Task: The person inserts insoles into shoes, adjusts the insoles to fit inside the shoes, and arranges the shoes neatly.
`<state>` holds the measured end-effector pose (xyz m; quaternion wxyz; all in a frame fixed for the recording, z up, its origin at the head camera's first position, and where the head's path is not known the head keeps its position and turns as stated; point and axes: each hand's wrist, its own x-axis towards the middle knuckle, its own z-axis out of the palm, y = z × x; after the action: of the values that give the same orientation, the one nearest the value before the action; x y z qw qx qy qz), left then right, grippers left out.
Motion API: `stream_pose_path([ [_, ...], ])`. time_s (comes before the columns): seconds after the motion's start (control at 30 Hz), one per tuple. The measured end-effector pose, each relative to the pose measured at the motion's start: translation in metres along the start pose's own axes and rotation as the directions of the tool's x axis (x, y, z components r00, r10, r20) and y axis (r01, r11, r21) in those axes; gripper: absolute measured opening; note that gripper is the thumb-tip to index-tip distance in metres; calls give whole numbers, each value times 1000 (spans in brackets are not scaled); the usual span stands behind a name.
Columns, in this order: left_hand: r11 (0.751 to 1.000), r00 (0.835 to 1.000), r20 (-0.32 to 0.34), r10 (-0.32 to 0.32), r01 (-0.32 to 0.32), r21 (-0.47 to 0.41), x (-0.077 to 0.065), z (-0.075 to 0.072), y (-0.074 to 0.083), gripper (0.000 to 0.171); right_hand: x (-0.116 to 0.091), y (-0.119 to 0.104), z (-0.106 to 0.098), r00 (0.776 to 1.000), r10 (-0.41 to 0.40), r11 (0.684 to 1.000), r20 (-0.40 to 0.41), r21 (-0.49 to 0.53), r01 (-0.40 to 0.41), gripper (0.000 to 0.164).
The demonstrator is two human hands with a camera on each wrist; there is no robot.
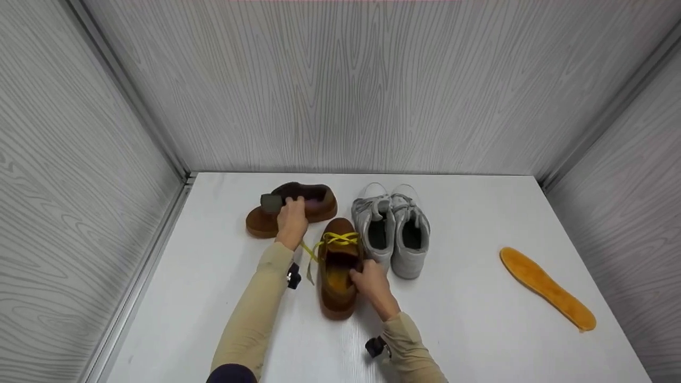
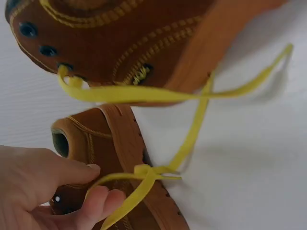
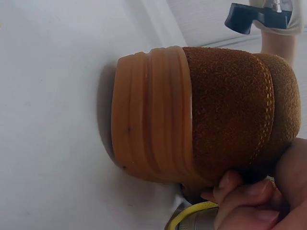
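Observation:
Two brown moccasin-style shoes stand close together. My left hand (image 1: 292, 219) is at the far brown shoe (image 1: 259, 223), its fingers bent at the near side of the opening; what lies under the fingertips is partly hidden. A loose yellow lace (image 2: 194, 129) runs past those fingers. At the near brown shoe (image 1: 336, 308), my right hand (image 1: 371, 280) grips the right side of the opening near the heel. This shoe points away from me and has yellow laces crossed over its tongue. An olive flap, perhaps a tongue (image 1: 271, 204), sticks up from the far shoe.
White sneakers (image 1: 409, 263), a pair, stand just right of the near brown shoe. Farther right an orange insole (image 1: 548, 289) lies flat on the white table (image 1: 468, 330). Grey wood-grain panels (image 1: 340, 90) enclose the back and sides.

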<state>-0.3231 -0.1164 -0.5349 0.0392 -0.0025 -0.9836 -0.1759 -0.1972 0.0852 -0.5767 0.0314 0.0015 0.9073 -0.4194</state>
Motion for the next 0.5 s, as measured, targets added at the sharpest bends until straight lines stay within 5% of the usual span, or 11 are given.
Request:
stream_pose_path([
  [0.27, 998, 997, -53, 53, -55, -29, 5, 7, -9, 17, 8, 3, 0, 1000, -31, 999, -5, -14, 30, 16],
  [0.5, 995, 990, -107, 89, -82, 64, 3, 7, -16, 18, 8, 4, 8, 993, -108, 994, -53, -30, 107, 13],
])
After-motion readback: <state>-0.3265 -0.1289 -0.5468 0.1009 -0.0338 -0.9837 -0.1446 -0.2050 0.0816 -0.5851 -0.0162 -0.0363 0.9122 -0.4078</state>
